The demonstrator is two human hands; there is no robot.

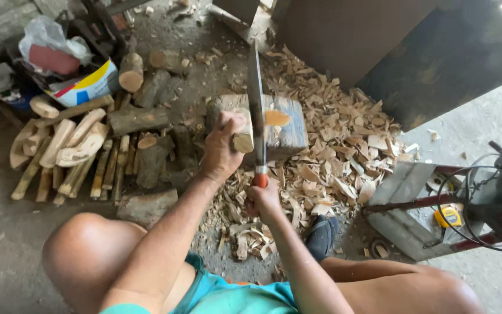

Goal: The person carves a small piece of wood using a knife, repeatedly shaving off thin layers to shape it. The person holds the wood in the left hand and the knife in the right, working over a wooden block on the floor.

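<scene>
Wood piece (243, 139), a short pale billet, stands on the grey chopping block (289, 125), and your left hand (222, 148) wraps it from the left, fingers curled tight round its side. It looks stiff, dry and light, likely to split along the grain, so keep your hold low and clear of the edge. Your right hand (264, 197) is clenched round the red handle of the long blade (255, 110). That blade runs straight away from you, its long axis pointing to the far wall, just beside the billet. Shavings (332, 163) cover the floor around the block; cut sticks (76, 157) lie to the left.
</scene>
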